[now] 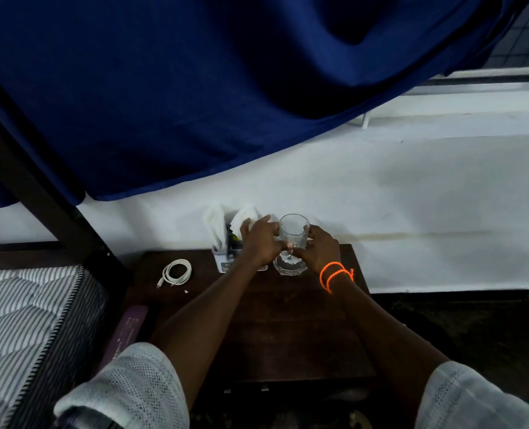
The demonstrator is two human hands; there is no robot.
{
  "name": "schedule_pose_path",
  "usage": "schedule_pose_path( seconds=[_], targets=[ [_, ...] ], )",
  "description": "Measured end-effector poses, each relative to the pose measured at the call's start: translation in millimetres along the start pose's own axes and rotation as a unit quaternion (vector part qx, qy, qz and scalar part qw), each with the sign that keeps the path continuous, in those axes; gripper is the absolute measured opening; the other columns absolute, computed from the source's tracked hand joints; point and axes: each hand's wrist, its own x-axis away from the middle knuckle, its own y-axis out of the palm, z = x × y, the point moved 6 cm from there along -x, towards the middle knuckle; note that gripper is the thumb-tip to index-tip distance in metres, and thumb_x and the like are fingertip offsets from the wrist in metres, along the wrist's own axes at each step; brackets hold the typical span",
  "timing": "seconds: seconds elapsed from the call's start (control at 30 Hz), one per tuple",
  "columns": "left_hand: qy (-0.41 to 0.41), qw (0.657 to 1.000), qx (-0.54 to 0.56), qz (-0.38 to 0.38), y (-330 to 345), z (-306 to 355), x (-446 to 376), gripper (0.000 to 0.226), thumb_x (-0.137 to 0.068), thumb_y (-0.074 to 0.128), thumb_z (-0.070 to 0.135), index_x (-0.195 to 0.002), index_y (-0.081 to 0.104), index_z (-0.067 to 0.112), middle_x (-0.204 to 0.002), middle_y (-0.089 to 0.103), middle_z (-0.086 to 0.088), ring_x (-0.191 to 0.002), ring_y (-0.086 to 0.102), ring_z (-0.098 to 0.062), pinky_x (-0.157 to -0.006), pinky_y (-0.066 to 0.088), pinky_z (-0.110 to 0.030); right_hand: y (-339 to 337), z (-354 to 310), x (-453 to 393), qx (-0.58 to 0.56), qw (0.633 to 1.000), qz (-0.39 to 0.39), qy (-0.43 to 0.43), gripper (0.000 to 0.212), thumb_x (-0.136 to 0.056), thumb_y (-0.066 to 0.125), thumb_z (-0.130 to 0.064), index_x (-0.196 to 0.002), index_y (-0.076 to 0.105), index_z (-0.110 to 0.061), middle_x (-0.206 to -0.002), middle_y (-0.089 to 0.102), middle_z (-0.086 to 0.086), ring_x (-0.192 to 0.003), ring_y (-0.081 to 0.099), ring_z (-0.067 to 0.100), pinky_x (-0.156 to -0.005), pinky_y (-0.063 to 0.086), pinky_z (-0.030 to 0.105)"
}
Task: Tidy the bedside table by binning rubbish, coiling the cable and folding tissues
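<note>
Clear tumbler (293, 239), empty, upright, clasped between left hand (260, 241) and right hand (320, 249), coiled white cable (176, 272) nearby

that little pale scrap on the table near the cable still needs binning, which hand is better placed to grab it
Left, probably. The scrap lies on the table's left side just below the coiled cable, nearer the left hand. The right hand would have to cross over from the far side of the glass.

White mesh sleeves (127, 382), orange wristbands (334, 274)
</note>
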Motion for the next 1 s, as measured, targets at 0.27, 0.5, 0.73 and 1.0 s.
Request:
schedule_pose_path(
  seconds=[0.27,0.5,0.73,1.0],
  targets=[
    [-0.015,0.999,-0.01,-0.031,16,-14,-2,0.041,-0.079,0.076,0.055,-0.105,0.072,0.023,-0.15,0.055,0.0,-0.154,0.024,-0.008,-0.123,0.0,-0.05,10,14,-1,-0.004,1.0,-0.008,0.01,0.062,-0.062,0.091,-0.019,-0.119,0.067,-0.014,-0.11,0.075,0.002,-0.075,0.061,0.0,-0.057,0.041,-0.003],
    [-0.01,0.999,-0.013,-0.033,9,-9,6,0.046,-0.081,0.076,0.053,-0.113,0.072,0.02,-0.159,0.044,-0.007,-0.154,0.027,-0.015,-0.124,0.0,-0.049,11,13,3,-0.007,1.0,-0.007,0.009,0.062,-0.062,0.091,-0.02,-0.118,0.066,-0.015,-0.111,0.075,0.003,-0.091,0.07,0.016,-0.078,0.055,0.024],
    [-0.009,0.999,-0.005,-0.034,5,-6,14,0.048,-0.083,0.076,0.049,-0.121,0.07,0.02,-0.148,0.055,-0.003,-0.152,0.03,-0.017,-0.124,0.001,-0.048,8,6,9,0.014,1.0,-0.006,0.006,0.063,-0.065,0.091,-0.021,-0.121,0.064,-0.012,-0.115,0.072,0.006,-0.101,0.069,0.023,-0.083,0.053,0.026],
    [0.015,0.999,0.003,0.043,-39,12,27,0.05,-0.095,0.064,0.045,-0.138,0.063,0.02,-0.149,0.057,-0.01,-0.148,0.04,-0.025,-0.121,0.027,-0.04,-16,-34,14,-0.009,1.0,0.019,0.0,0.084,-0.06,0.094,-0.026,-0.133,0.056,-0.012,-0.127,0.066,0.007,-0.103,0.066,0.021,-0.093,0.055,0.034]
  ],
)
